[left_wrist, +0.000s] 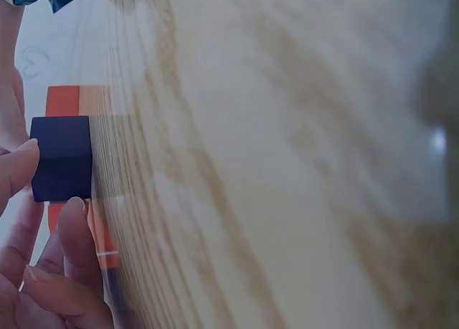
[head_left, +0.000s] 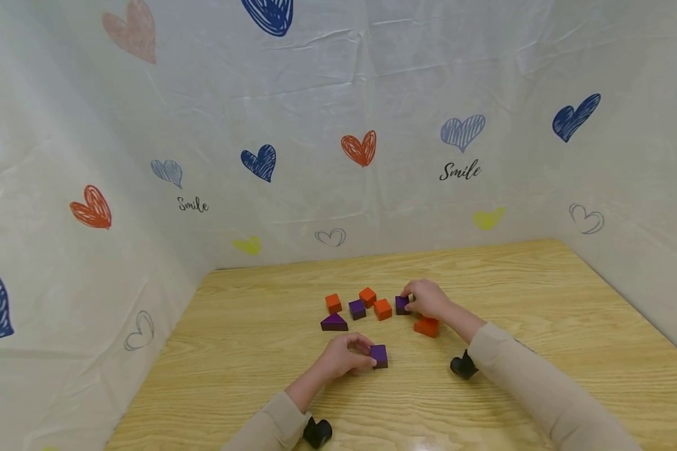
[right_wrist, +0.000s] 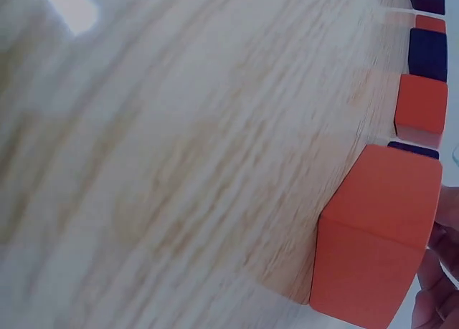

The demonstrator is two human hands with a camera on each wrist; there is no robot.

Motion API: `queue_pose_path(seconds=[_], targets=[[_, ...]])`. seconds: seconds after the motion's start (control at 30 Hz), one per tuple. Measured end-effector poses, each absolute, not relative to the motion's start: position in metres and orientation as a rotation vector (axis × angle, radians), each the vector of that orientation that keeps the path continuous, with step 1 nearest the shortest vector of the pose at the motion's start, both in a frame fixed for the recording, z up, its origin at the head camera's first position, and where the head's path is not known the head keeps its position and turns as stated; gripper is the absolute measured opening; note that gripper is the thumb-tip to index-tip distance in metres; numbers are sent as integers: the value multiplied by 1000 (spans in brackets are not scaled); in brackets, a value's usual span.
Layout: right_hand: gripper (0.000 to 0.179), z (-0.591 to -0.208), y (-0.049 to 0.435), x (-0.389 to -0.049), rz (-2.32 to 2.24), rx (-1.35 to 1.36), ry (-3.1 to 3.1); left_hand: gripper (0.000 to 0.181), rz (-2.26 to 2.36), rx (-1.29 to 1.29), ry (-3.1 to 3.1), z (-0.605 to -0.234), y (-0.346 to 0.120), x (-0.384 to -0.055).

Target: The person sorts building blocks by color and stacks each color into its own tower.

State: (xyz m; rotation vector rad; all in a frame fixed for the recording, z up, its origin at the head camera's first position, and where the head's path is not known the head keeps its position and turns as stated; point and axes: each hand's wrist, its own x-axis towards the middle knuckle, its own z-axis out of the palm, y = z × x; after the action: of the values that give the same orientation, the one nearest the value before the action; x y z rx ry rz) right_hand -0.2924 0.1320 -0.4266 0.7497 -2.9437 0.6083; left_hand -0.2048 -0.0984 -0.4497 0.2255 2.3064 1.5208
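Note:
My left hand (head_left: 345,356) pinches a purple cube (head_left: 378,356) between thumb and fingertips, near the front of the group of blocks. In the left wrist view the same purple cube (left_wrist: 62,160) sits upright on the table between the thumb and a finger. Farther back and to the right, my right hand (head_left: 427,299) grips another purple cube (head_left: 402,305) by its right side. Just in front of that hand lies an orange block (head_left: 426,326). The orange block (right_wrist: 376,229) covers most of the held cube in the right wrist view, where only fingertips show behind it.
Left of the right hand stand three orange cubes, one of them the nearest orange cube (head_left: 382,309), and a purple cube (head_left: 357,309). A purple triangular block (head_left: 335,322) lies in front of them. The wooden table (head_left: 248,326) meets a heart-printed sheet (head_left: 293,207) behind.

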Motion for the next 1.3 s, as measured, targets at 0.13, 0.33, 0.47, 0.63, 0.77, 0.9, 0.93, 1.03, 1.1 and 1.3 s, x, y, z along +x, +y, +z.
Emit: queue_pose_path(seconds=[0.13, 0.33, 0.47, 0.63, 0.77, 0.9, 0.93, 1.03, 1.1, 1.3], targets=[[24, -426, 133, -288, 575, 803, -2945, 26, 1516, 228, 2306, -448, -98, -204], [24, -423, 132, -281, 432, 927, -2891, 26, 1526, 233, 2298, -448, -98, -204], [22, -422, 132, -278, 477, 907, -2923, 26, 1527, 234, 2300, -448, -98, -204], [24, -422, 132, -273, 600, 895, -2966, 26, 1521, 231, 2304, -449, -98, -205], [26, -425, 135, -272, 683, 988, -2920, 26, 1514, 231, 2308, -450, -99, -205], [26, -424, 134, -269, 753, 1037, -2933, 26, 1524, 238, 2296, -450, -99, -204], [26, -425, 133, -268, 764, 1036, -2941, 26, 1526, 239, 2294, -450, -99, -203], [25, -422, 129, -263, 738, 1007, -2981, 26, 1532, 241, 2291, -450, -99, -203], [25, -422, 127, -261, 708, 998, -2994, 26, 1532, 238, 2292, -450, -99, -203], [23, -422, 126, -256, 724, 984, -3032, 27, 1528, 231, 2301, -450, -99, -204]])
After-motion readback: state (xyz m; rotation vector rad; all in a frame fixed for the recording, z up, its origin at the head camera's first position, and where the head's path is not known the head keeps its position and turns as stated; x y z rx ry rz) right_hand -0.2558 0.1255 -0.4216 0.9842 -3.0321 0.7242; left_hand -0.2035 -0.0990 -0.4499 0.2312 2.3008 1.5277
